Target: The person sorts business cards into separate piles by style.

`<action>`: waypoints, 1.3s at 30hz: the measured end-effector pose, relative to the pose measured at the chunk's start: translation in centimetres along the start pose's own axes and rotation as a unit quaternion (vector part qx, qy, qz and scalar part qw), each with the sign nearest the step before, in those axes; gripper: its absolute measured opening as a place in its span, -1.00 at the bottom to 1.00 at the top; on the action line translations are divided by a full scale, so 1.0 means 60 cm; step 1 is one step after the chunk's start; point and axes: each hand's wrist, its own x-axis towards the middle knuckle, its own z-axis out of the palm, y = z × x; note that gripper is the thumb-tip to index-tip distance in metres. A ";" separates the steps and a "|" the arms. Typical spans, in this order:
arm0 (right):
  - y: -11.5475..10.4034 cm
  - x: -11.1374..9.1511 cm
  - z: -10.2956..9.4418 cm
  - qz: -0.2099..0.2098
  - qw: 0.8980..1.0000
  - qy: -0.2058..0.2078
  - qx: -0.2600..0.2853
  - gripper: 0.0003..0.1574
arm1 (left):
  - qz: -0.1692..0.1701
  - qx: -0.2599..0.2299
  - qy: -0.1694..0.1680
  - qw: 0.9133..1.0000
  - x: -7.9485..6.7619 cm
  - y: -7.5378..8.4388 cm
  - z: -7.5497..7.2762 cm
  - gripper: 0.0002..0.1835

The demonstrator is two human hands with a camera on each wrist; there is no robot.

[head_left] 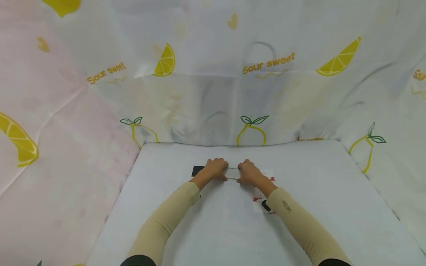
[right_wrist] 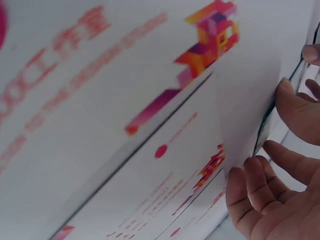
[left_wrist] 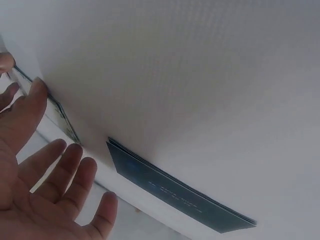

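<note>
Between my two hands lies a thin pale card [head_left: 232, 173] with dark edges, flat on the white table; whether it is one card or a few together I cannot tell. My left hand [head_left: 216, 169] pinches its left end, the thumb [left_wrist: 37, 102] on the near edge and fingers at the far one. My right hand [head_left: 249, 172] holds the right end the same way, its thumb [right_wrist: 290, 102] on the near edge. Dark cards [left_wrist: 175, 185] lie stacked just left of my left hand. White cards with red and purple print [right_wrist: 185, 175] lie beside and below my right hand, partly covered by the forearm.
The white table [head_left: 213, 229] reaches toward me from the hands. Behind it hangs a pale curtain [head_left: 206, 92] with lemon prints, which also covers both sides. A black band [head_left: 265, 205] shows at the right wrist.
</note>
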 end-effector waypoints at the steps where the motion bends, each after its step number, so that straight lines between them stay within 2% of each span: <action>1: -0.001 0.000 0.000 0.002 1.000 0.000 0.002 -0.28 | -0.004 0.000 0.000 1.000 0.000 0.001 0.000 -0.40; 9: -0.001 0.001 0.005 0.006 1.000 0.011 0.003 -0.30 | -0.039 -0.010 0.000 0.999 -0.003 0.004 -0.001 -0.48; 19: 0.000 0.002 0.004 0.024 0.998 0.023 0.060 -0.33 | -0.028 -0.015 0.006 0.999 -0.005 -0.004 0.010 -0.49; 25: 0.001 0.004 0.004 0.042 0.995 0.023 0.083 -0.34 | -0.026 -0.030 0.006 0.999 -0.004 -0.005 0.007 -0.53; 33: 0.003 0.007 0.007 0.052 0.995 0.029 0.085 -0.34 | -0.035 -0.050 -0.001 0.998 -0.005 -0.003 0.001 -0.53; 39: 0.000 0.006 0.004 0.060 0.994 0.030 0.084 -0.33 | -0.026 -0.054 -0.007 0.998 -0.003 0.000 -0.001 -0.48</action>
